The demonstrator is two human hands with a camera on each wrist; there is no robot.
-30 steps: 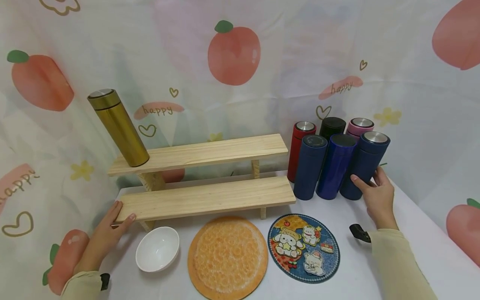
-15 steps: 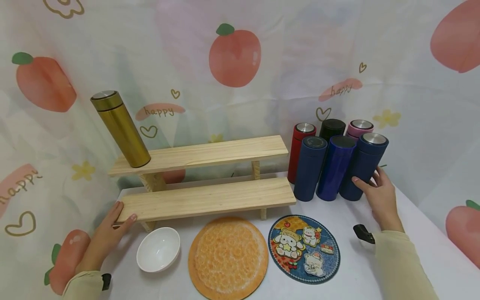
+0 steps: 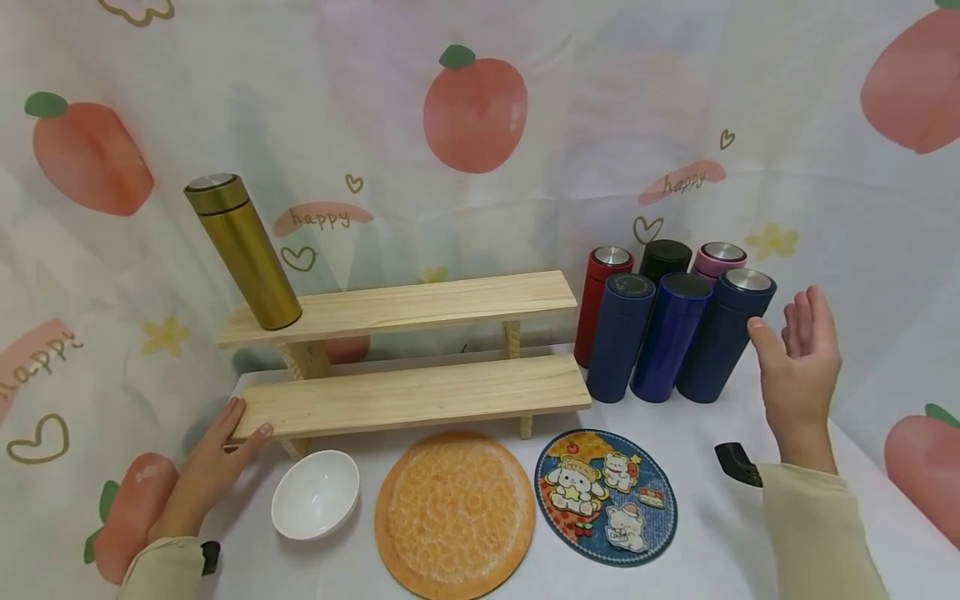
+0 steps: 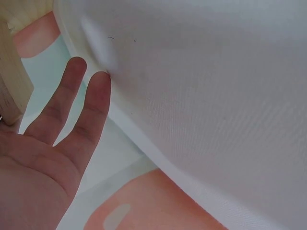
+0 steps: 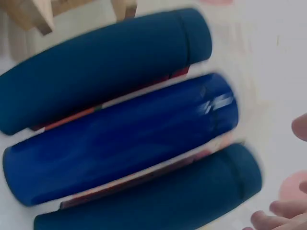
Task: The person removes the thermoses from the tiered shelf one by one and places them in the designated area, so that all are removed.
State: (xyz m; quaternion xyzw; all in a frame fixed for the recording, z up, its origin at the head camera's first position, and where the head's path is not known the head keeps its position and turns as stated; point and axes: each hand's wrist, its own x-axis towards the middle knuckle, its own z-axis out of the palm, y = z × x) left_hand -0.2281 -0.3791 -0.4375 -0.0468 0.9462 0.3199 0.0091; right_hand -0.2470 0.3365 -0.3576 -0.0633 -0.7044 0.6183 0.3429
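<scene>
In the head view, my right hand point(image 3: 801, 375) is raised with its fingers extended upward, just right of the rightmost matte navy thermos point(image 3: 723, 342) with a silver lid top. Its thumb tip overlaps that thermos's upper side. A glossy blue thermos point(image 3: 667, 342) and another navy thermos point(image 3: 618, 342) stand beside it in the front row. Behind are red point(image 3: 596, 308), black point(image 3: 665, 254) and pink point(image 3: 718, 257) ones. My left hand point(image 3: 206, 471) touches the left end of the lower wooden shelf point(image 3: 412, 396), fingers loosely extended. A gold thermos point(image 3: 243, 254) stands on the upper shelf's left end.
The upper wooden shelf point(image 3: 427, 304) rises behind the lower one. On the white tablecloth in front lie a white bowl point(image 3: 315, 496), a round orange mat point(image 3: 455, 517) and a round cartoon mat point(image 3: 607, 500). A peach-printed cloth point(image 3: 480, 225) hangs behind the table.
My right hand has let go of the rightmost navy thermos and moved up and right, its fingers straightened. The thermoses stay in place, and my left hand remains at the shelf.
</scene>
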